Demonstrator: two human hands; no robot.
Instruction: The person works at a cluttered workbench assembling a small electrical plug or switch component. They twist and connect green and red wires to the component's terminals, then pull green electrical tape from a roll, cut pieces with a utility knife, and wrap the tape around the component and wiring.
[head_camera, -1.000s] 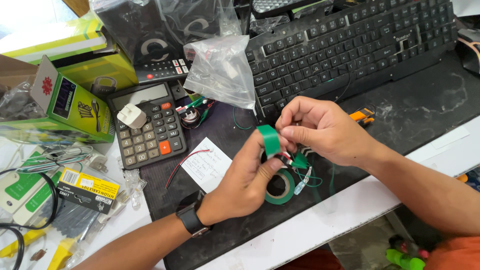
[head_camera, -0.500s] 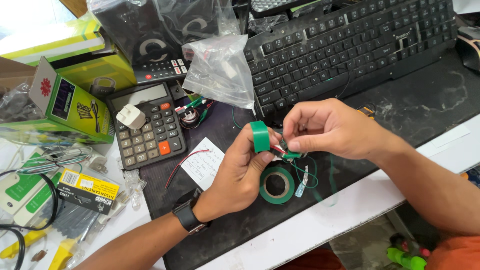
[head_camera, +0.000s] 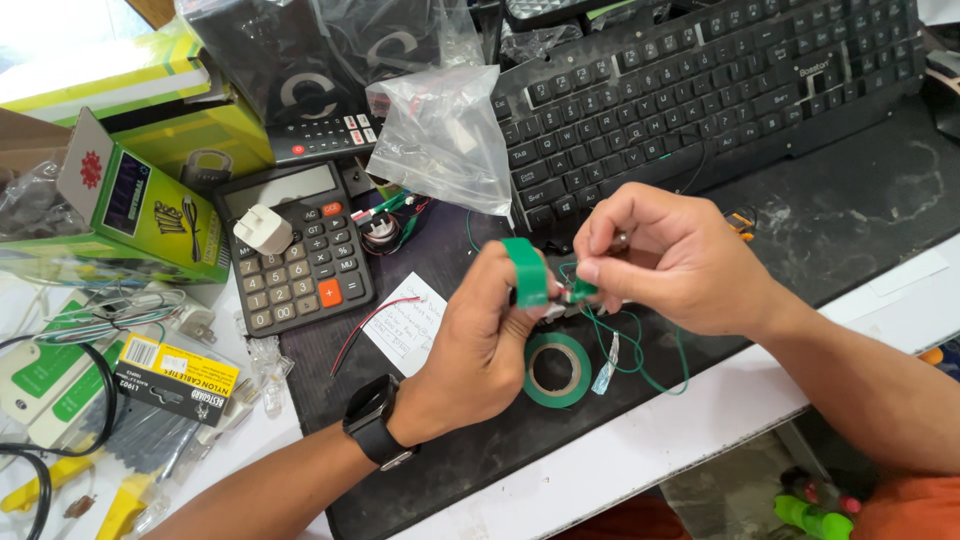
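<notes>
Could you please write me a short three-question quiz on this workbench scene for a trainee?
1. True or false: the roll of green tape lies flat on the black mat.
2. Which hand holds up the loose green tape strip? A left hand; B right hand.
3. Fill in: a white plug adapter rests on the ____.

Key: 1 true. 2 A; the right hand pinches the thin green wires at the joint. 3 calculator.

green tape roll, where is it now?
In the head view the green tape roll lies flat on the black mat, lower centre, just below the left hand and the right hand.
</notes>
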